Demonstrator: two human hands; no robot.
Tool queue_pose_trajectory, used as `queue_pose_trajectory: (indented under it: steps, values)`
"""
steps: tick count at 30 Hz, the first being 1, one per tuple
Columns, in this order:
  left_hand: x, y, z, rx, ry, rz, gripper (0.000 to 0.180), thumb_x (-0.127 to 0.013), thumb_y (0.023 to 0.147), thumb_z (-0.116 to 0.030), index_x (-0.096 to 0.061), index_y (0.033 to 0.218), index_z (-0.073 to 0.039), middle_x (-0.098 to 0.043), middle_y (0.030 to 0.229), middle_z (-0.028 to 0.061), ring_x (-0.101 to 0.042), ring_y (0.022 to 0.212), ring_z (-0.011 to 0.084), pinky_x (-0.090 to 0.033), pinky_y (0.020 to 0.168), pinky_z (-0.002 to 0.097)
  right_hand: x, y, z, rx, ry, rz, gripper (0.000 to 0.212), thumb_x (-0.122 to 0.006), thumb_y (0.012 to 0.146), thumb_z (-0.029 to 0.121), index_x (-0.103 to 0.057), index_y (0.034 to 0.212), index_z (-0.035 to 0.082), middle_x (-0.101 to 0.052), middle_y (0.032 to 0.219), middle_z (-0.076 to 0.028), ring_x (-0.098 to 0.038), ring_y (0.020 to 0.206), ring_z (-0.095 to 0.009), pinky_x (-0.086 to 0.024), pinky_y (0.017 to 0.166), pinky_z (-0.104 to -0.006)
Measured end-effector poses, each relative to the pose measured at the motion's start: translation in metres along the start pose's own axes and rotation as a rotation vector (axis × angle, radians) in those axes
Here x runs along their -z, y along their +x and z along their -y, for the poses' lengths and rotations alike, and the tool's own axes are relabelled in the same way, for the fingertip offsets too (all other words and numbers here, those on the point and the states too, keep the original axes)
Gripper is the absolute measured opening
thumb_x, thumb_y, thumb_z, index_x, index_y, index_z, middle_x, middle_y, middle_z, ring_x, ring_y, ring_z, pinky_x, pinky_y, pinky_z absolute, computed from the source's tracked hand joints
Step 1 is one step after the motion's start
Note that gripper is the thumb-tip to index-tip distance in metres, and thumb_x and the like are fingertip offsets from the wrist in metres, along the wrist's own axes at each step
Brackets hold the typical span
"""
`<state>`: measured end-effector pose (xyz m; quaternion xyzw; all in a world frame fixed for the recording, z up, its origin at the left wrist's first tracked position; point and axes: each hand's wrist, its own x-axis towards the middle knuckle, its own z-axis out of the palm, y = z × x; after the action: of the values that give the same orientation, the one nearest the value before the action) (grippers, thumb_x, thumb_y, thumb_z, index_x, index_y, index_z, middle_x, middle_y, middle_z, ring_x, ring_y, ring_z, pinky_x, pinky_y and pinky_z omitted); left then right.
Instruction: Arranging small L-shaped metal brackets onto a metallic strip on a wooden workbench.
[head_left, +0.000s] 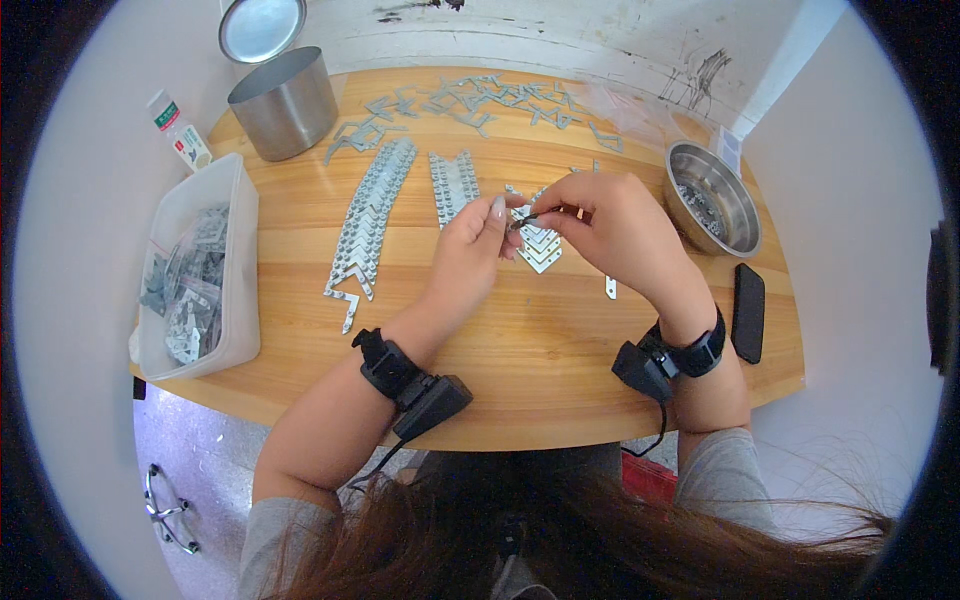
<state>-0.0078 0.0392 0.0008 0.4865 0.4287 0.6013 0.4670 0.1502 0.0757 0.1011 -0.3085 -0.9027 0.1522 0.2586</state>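
Above the middle of the wooden table, my left hand and my right hand meet at the fingertips. The right thumb and fingers pinch a small, thin dark piece, too small to name. My left thumb presses against its fingers at that piece's other end; what lies in that grip is mostly hidden. Right beneath the hands is a stack of flat L-shaped metal brackets. Beside my left hand stand nested rows of brackets with small round studs, one long row and one shorter row.
A clear plastic bin of bagged metal parts stands left, near a white bottle and a steel pot. Loose brackets lie along the back. At right are a steel bowl with small parts and a black phone.
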Motion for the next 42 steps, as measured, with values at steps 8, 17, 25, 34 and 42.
queue_pose_trajectory:
  steps: [8, 17, 25, 34, 42]
  values:
    - [0.011, -0.002, -0.001, -0.073, 0.177, -0.08, 0.027, -0.044, 0.099, -0.017, -0.053, 0.117, 0.001, -0.065, 0.097, 0.0109, -0.062, 0.088, 0.0196, -0.048, 0.081, 0.0322, -0.002, 0.013, -0.006, -0.16, -0.035, 0.0, 0.013, -0.063, 0.078, 0.013, -0.069, 0.087, 0.007, -0.066, 0.081, -0.014, -0.064, 0.076, -0.033, -0.051, 0.067, -0.0407]
    - [-0.002, -0.026, -0.006, -0.341, 1.337, 0.171, 0.056, -0.056, 0.089, -0.038, -0.048, 0.131, -0.002, -0.038, 0.14, 0.0244, -0.032, 0.133, 0.0357, -0.031, 0.105, 0.0468, -0.033, 0.008, -0.046, -0.183, -0.182, -0.001, 0.013, -0.063, 0.079, 0.014, -0.068, 0.087, 0.005, -0.066, 0.083, -0.014, -0.063, 0.078, -0.032, -0.05, 0.069, -0.0409]
    - [-0.003, -0.027, -0.001, -0.44, 1.347, 0.198, 0.065, -0.052, 0.088, -0.052, -0.05, 0.132, -0.005, -0.032, 0.142, 0.0301, -0.024, 0.137, 0.0397, -0.024, 0.107, 0.05, -0.038, 0.009, -0.046, -0.149, -0.187, -0.002, 0.012, -0.062, 0.079, 0.014, -0.069, 0.086, 0.007, -0.066, 0.082, -0.012, -0.062, 0.08, -0.032, -0.05, 0.07, -0.041]
    - [-0.002, -0.022, 0.009, -0.348, 1.371, 0.226, 0.067, -0.053, 0.086, -0.055, -0.046, 0.137, -0.011, -0.031, 0.144, 0.0296, -0.024, 0.137, 0.0414, -0.019, 0.109, 0.0525, -0.038, 0.011, -0.051, 0.044, -0.306, 0.044, 0.011, -0.062, 0.074, 0.013, -0.068, 0.082, 0.008, -0.065, 0.082, -0.01, -0.063, 0.083, -0.031, -0.051, 0.069, -0.0404]
    - [-0.005, -0.022, -0.005, -0.262, 1.341, 0.282, 0.067, -0.052, 0.086, -0.055, -0.046, 0.136, -0.011, -0.028, 0.146, 0.0282, -0.021, 0.138, 0.0407, -0.018, 0.11, 0.0523, -0.043, 0.015, -0.043, 0.157, -0.435, 0.07, 0.013, -0.064, 0.071, 0.013, -0.065, 0.082, 0.007, -0.065, 0.086, -0.01, -0.063, 0.086, -0.028, -0.053, 0.071, -0.0403]
